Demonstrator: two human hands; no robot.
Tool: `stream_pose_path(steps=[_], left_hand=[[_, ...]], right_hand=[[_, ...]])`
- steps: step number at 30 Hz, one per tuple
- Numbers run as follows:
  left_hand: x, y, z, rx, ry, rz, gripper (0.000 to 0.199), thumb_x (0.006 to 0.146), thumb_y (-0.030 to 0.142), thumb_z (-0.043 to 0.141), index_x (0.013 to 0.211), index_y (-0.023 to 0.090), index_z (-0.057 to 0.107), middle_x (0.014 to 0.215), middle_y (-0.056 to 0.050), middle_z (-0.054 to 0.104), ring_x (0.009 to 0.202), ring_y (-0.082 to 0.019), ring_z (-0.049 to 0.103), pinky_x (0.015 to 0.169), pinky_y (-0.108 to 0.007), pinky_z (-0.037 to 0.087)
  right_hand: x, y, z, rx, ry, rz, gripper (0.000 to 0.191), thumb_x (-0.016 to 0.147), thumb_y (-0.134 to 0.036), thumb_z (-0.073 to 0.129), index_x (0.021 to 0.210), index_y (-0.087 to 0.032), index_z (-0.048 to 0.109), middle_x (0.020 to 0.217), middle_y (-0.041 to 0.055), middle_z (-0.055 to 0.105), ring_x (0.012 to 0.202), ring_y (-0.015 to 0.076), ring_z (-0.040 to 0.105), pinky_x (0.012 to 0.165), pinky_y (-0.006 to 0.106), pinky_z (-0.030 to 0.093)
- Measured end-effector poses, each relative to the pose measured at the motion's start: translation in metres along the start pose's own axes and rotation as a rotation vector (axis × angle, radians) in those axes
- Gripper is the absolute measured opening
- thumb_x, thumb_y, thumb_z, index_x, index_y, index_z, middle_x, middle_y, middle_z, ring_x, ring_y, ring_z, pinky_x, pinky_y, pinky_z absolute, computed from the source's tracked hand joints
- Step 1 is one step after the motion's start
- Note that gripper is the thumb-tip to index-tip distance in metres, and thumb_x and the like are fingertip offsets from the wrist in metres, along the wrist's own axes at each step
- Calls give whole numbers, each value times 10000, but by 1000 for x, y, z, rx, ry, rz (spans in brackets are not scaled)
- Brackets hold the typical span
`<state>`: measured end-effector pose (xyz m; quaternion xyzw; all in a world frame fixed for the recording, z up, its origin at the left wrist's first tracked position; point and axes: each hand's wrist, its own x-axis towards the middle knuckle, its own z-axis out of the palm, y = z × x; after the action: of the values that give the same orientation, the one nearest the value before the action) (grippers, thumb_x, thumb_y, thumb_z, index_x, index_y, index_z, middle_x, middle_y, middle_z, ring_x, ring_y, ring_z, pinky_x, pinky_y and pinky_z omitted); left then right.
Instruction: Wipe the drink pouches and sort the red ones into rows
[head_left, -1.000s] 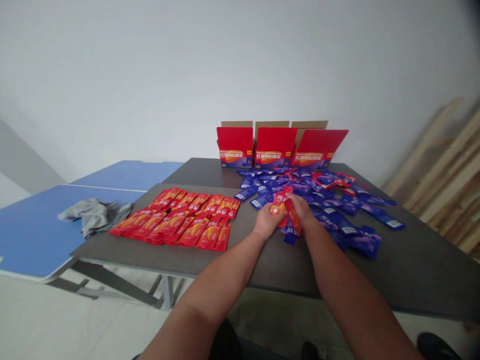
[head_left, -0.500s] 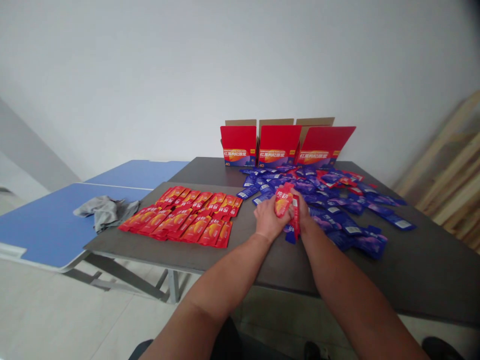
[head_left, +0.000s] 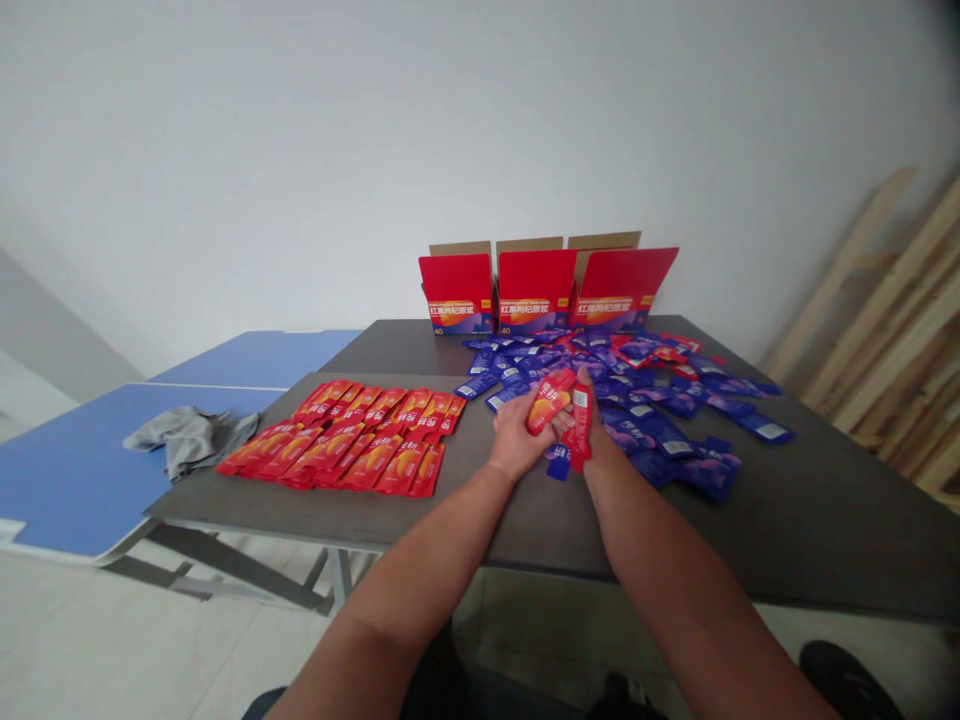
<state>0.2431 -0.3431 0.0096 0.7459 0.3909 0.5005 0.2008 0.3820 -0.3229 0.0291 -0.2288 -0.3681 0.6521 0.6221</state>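
My left hand [head_left: 517, 437] is closed on a red pouch [head_left: 550, 400] with an orange fruit print, its front turned up. Right beside it, my right hand [head_left: 594, 425] grips another red pouch [head_left: 577, 428], whose barcode label faces me. Both hands hover close together over the near side of a heap of blue pouches [head_left: 660, 430]. A few red pouches show among the blue ones at the back. To the left, overlapping rows of red pouches [head_left: 352, 440] lie face up on the dark table [head_left: 480, 520].
Three open red cartons [head_left: 534, 295] stand side by side at the back against the wall. A grey cloth [head_left: 191, 435] lies on the blue table [head_left: 67, 450] at the left. Wooden planks [head_left: 885, 310] lean at the right.
The camera view has shifted slightly to the right. The two red pouches have tilted apart, and the right one has turned so its barcode side shows.
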Motion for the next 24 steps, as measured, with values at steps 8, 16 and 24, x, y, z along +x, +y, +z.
stream_pose_path(steps=[8, 16, 24], left_hand=[[4, -4, 4, -80, 5, -58, 578, 683, 134, 613, 1253, 223, 585, 1243, -99, 582, 1209, -278, 480, 1085, -454, 300], [2, -1, -5, -34, 460, -225, 174, 815, 197, 477, 988, 195, 462, 1002, -69, 483, 1000, -201, 469, 942, -352, 382], [0, 5, -4, -430, 167, -464, 289, 880, 501, 473, 898, 219, 529, 629, 30, 500, 557, -124, 479, 594, -240, 405]], right_hand=[[2, 1, 5, -59, -12, -8, 419, 806, -637, 506, 687, -235, 500, 394, -102, 326, 279, 54, 124, 324, 210, 147], [-3, -3, 2, -75, 92, -92, 400, 804, -602, 489, 629, -243, 454, 416, -89, 357, 304, 63, 149, 364, 215, 130], [-2, -2, -6, -118, 199, -232, 403, 816, -617, 434, 634, -257, 447, 448, -77, 335, 348, 83, 104, 398, 236, 132]])
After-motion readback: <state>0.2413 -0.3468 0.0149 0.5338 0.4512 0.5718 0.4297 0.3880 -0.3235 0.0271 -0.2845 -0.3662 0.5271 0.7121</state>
